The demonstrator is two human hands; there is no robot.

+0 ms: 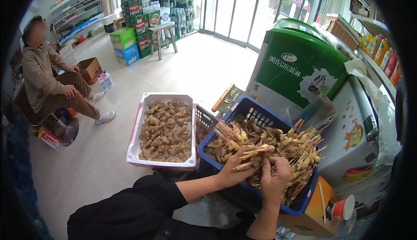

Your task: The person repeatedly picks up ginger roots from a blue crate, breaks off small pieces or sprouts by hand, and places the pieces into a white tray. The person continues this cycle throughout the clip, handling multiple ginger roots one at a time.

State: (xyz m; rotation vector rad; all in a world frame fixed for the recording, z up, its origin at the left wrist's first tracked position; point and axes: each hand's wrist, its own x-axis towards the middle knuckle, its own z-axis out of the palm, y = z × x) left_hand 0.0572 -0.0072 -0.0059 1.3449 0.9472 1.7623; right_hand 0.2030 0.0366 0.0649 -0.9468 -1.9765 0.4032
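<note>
My left hand [235, 167] grips a piece of fresh young ginger [255, 155] by its cut stems, above a blue plastic crate [205, 161]. On its soil-darkened side, my right hand [277, 174] pinches the same piece between thumb and fingers. Heaped in the crate is more young ginger [298, 152], pale yellow with pinkish stem stubs, and some brown, dirty roots [257, 130]. A white foam box [134, 142] to the left holds a layer of brown mature ginger [166, 130]. My hands hide part of the held piece.
A dark crate [205, 116] stands between box and blue crate. A low stool [229, 98] and green freezer [293, 67] lie beyond. To the right are a cardboard box [314, 204], chopsticks [322, 201] and paper cup [342, 208]. A person [49, 67] sits at left.
</note>
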